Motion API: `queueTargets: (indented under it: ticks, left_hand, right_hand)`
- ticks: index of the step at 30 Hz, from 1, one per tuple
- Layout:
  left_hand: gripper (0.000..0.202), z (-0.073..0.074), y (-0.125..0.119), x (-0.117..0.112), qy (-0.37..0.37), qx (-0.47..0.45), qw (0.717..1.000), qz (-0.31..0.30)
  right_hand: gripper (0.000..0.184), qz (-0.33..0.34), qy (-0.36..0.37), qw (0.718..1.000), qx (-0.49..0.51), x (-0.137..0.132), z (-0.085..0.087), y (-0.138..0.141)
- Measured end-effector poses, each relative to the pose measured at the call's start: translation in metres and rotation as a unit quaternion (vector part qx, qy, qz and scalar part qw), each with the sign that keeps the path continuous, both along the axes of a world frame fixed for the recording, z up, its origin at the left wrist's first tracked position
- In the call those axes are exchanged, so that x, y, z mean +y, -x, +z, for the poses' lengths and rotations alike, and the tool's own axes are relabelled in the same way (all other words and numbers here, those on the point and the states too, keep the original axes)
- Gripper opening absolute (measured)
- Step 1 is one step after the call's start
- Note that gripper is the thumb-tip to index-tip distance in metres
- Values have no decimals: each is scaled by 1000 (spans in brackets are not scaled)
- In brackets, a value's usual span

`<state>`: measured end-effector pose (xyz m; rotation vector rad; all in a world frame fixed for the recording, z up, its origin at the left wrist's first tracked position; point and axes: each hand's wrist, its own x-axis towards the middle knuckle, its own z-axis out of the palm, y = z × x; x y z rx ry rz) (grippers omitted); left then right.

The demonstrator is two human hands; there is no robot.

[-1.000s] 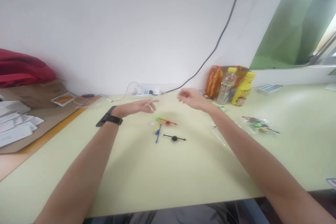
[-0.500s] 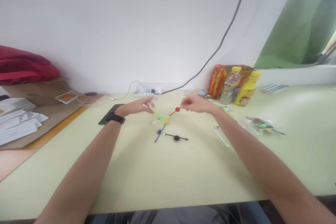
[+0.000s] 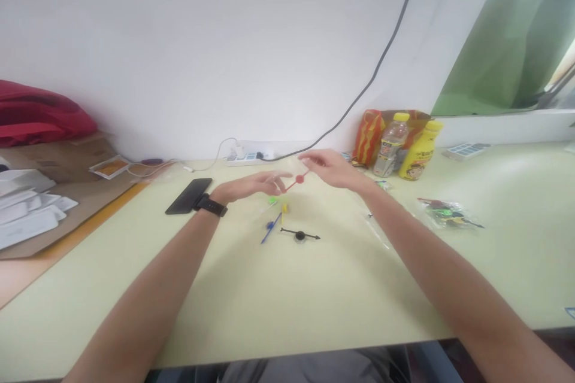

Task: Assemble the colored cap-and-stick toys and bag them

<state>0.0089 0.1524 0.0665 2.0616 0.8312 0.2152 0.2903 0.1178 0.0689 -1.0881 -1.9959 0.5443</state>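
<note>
A thin red plastic arrow with a round disc (image 3: 300, 179) slants beyond the black plastic arrow with a round hub (image 3: 300, 236), one end pinched by the right hand (image 3: 332, 169), while the left hand (image 3: 251, 185), apart from the right, has its fingertips at the other end, their grip too blurred to tell. On the pale green counter (image 3: 314, 305), left of the black arrow, lies a blue plastic arrow (image 3: 270, 226); farther left and beyond is a flat black phone (image 3: 188, 196).
</note>
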Motion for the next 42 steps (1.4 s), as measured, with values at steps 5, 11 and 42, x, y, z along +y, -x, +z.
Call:
queueTargets:
  ticks: [5, 11, 42]
  left_hand:
    - [64, -4, 25, 18, 24, -43, 998, 49]
    - [60, -16, 55, 35, 130, -254, 952, 113]
    - [63, -18, 15, 21, 100, -77, 992, -17]
  right_hand:
    - [21, -133, -63, 986, 81, 23, -31, 8]
    - [41, -46, -23, 998, -48, 23, -84, 29]
    - [18, 136, 163, 948, 237, 4, 13, -36]
